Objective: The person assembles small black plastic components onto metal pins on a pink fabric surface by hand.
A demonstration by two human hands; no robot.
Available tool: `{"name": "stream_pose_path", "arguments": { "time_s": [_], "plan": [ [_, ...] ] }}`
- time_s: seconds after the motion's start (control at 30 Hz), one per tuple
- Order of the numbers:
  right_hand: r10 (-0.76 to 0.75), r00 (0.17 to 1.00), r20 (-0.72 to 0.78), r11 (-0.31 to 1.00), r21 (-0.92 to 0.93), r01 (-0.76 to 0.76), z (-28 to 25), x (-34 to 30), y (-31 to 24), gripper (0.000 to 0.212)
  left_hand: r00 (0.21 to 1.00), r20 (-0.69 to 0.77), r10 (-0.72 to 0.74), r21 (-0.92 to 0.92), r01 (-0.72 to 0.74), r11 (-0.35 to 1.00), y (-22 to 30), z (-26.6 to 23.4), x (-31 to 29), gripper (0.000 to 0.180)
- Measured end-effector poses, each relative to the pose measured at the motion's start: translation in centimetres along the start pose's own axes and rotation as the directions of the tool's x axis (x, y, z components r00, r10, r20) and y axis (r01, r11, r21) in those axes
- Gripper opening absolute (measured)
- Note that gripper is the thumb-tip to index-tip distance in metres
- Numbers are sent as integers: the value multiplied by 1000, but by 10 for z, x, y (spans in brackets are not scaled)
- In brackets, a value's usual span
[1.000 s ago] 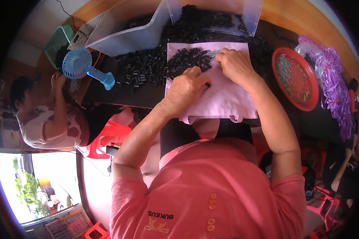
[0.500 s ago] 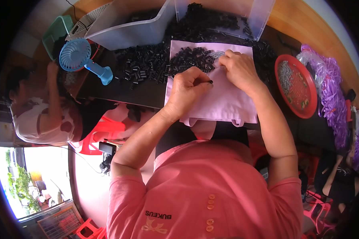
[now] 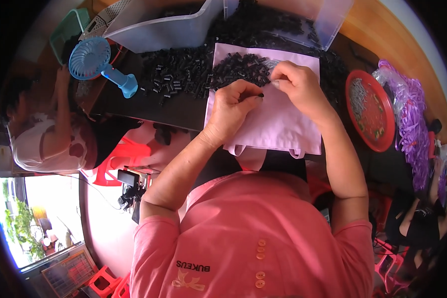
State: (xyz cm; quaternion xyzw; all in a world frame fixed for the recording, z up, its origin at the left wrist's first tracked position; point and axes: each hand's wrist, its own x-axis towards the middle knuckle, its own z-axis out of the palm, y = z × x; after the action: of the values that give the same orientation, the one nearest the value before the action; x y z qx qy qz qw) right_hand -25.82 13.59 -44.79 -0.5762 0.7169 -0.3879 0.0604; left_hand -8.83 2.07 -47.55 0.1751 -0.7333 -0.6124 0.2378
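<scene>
My left hand (image 3: 228, 110) pinches a small black tube-like piece (image 3: 261, 95) between thumb and fingertips. Just to its right, my right hand (image 3: 302, 90) is closed in a pinch; whatever sits between its fingertips is too small to make out. Both hands are above a pink cloth bag (image 3: 278, 124) laid flat, its handles toward me. On the bag's far part lies a heap of black tube-like pieces (image 3: 239, 68). Beside it, partly behind my right hand, is a small bunch of thin silvery pieces (image 3: 271, 63).
More black pieces (image 3: 169, 79) spread over the dark table (image 3: 129, 111). Clear plastic bins (image 3: 159, 37) stand behind. A blue fan (image 3: 90, 58) is at left, a red tray (image 3: 370, 116) with silvery pieces at right, beside purple ribbons (image 3: 413, 124). Other people sit at both sides.
My right hand has drawn slightly toward me, away from the silvery pieces, its fingers now pinched near the left hand. The left hand keeps the black piece. The view has shifted slightly.
</scene>
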Motion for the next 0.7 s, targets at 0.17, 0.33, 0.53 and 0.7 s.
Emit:
{"name": "stream_pose_path", "arguments": {
  "time_s": [0.17,0.33,0.53,0.7],
  "plan": [
    [92,979,181,854,492,-171,5,-3,-14,3,998,-3,-59,-97,58,994,-5,0,1,14],
    [142,965,219,806,541,-241,7,-4,-22,3,993,-12,-118,-133,115,984,-1,-3,0,14],
    [66,990,122,932,348,-105,10,-5,-26,12,994,-20,-103,-193,97,976,-5,-3,0,15],
    [29,998,60,946,319,-47,12,-6,-28,14,995,11,-99,-163,99,982,-5,-3,0,18]
  ]
}}
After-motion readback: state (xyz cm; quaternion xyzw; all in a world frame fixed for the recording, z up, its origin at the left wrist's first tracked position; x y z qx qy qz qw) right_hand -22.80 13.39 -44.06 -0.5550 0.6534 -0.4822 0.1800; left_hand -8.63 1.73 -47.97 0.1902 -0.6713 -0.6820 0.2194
